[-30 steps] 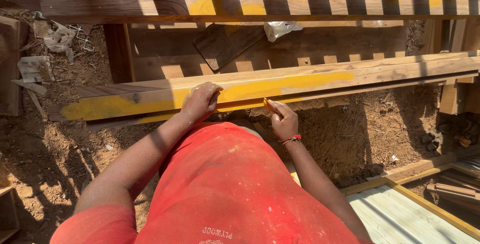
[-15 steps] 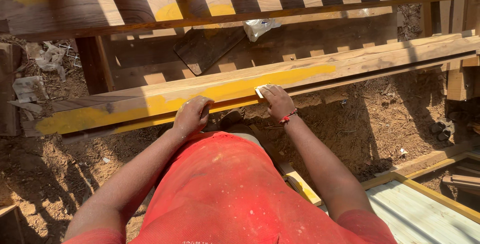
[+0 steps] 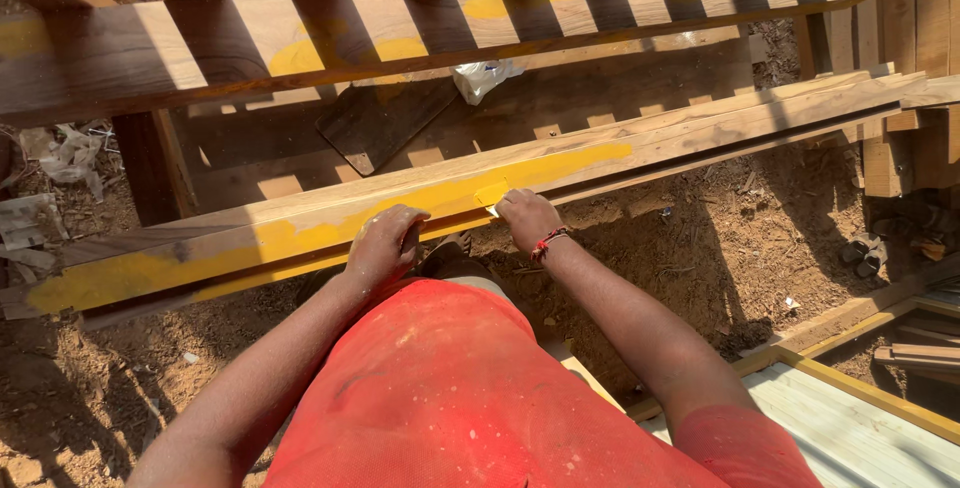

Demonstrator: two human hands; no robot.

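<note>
The left hand point(image 3: 383, 240) curls over the near edge of the yellow-smeared plank point(image 3: 300, 228). The right hand point(image 3: 527, 218) pinches a small yellow pad point(image 3: 490, 194), pressing it flat on the plank's face.

Counted: 2 hands, left hand point(image 3: 383, 241) & right hand point(image 3: 525, 218), both on 1 long yellow-smeared beam point(image 3: 300, 233). 1 small yellow pad point(image 3: 490, 194) at the right fingertips. 1 red bracelet point(image 3: 547, 242) on the right wrist. 1 broad plank point(image 3: 200, 43) w/ yellow patches beyond. 1 dark board offcut point(image 3: 375, 123). 1 white plastic bag point(image 3: 480, 78). 1 red shirt point(image 3: 450, 398).
</note>
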